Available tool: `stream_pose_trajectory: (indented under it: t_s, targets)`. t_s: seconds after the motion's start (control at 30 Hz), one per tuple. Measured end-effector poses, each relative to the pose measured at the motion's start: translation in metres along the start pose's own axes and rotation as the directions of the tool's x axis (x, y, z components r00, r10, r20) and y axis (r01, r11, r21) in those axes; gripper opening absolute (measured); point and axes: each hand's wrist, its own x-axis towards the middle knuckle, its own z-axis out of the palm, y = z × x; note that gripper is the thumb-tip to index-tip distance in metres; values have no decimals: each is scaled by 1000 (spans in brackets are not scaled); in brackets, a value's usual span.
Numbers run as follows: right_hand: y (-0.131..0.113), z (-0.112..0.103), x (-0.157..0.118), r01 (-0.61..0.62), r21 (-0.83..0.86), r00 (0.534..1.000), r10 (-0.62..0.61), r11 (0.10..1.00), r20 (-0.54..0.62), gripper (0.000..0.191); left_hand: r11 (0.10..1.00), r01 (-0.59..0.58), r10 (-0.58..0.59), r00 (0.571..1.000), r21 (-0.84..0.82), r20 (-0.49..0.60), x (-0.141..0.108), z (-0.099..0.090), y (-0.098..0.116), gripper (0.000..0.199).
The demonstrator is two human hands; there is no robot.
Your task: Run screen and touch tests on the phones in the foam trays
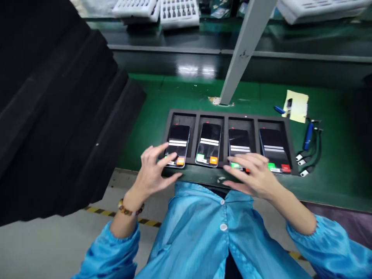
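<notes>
A black tray with several slots lies on the green bench, a lit phone in each slot. My left hand hovers with spread fingers over the bottom of the leftmost phone. My right hand is spread over the lower end of the third phone; its fingers cover that screen's buttons. The second phone and the fourth phone lie untouched. Neither hand holds anything.
A stack of black foam trays fills the left. A grey post stands behind the tray. Cables with white plugs, a blue pen and a yellow note lie to the right. White trays sit on the far shelf.
</notes>
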Motion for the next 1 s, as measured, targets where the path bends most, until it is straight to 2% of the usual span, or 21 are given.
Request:
stream_pose_trajectory:
  t_s: [0.07,0.13,0.17,0.23,0.3,0.37,0.43,0.57,0.63,0.7,0.77,0.87,1.0]
  targets:
    - [19,-20,-42,-172,-59,983,168,983,-68,72,996,-75,76,997,-49,21,15,10,35,95]
    - [36,-37,-83,-310,-174,950,294,935,-109,86,976,-204,214,967,-79,137,40,26,74,78]
    - [43,-43,-100,-344,-223,939,327,912,-109,87,959,-269,281,941,-87,189,54,35,91,70]
    - [54,-49,-124,-363,-286,931,352,887,-91,83,944,-324,329,902,-68,280,83,52,118,64]
    - [63,-51,-135,-351,-309,936,340,884,-88,77,929,-365,366,880,-62,303,105,64,130,65]
    - [71,-53,-136,-307,-323,952,291,895,-98,73,912,-407,406,870,-59,279,120,66,130,68]
    - [80,-60,-130,-229,-351,972,194,908,-131,69,905,-422,422,877,-52,230,129,61,122,70]
    - [106,-81,-110,-88,-431,970,-21,898,-240,69,945,-325,327,929,-43,173,150,45,111,68]
    - [122,-91,-98,-74,-443,961,-55,894,-271,66,955,-293,297,943,-49,152,162,42,110,68]
    - [137,-98,-88,-107,-407,960,-11,907,-278,57,951,-302,307,948,-67,87,170,44,111,69]
    - [147,-100,-84,-173,-338,962,86,925,-260,52,943,-322,321,947,-83,-26,172,49,112,70]
    - [150,-91,-92,-252,-245,952,194,936,-236,50,927,-367,354,923,-72,-148,161,58,110,68]
    - [131,-58,-125,-315,-193,948,299,929,-108,45,875,-483,478,872,-29,-105,135,68,111,61]
